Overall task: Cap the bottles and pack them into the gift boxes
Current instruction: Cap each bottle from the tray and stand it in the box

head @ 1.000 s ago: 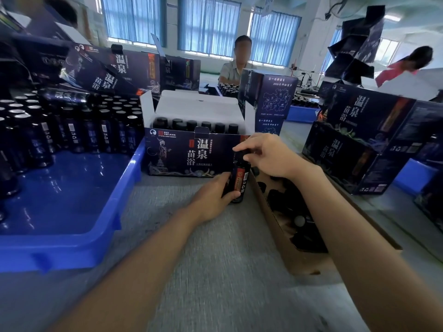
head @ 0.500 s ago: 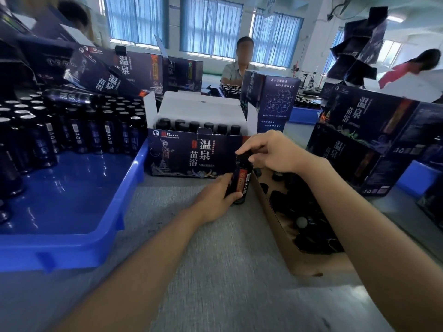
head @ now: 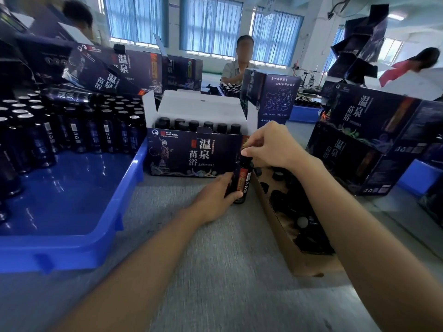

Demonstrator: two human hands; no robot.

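Head view: left fingers (head: 233, 195) still gripped the bottle (head: 243, 182), right fingers (head: 254, 152) pinching its cap (head: 246, 161). Box (head: 191, 154) held bottles (head: 193, 125), carton (head: 273, 221) caps (head: 278, 174).

Windows (head: 211, 53) (blue curtains (head: 211, 22) drawn) line the far wall (head: 315, 37)

A single head-worn wide-angle camera looks forward and down, close over the table (head: 211, 271).

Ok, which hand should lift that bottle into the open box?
Left hand, likely: it grips the bottle round its body, just in front of the open gift box. Right hand only pinches its top.
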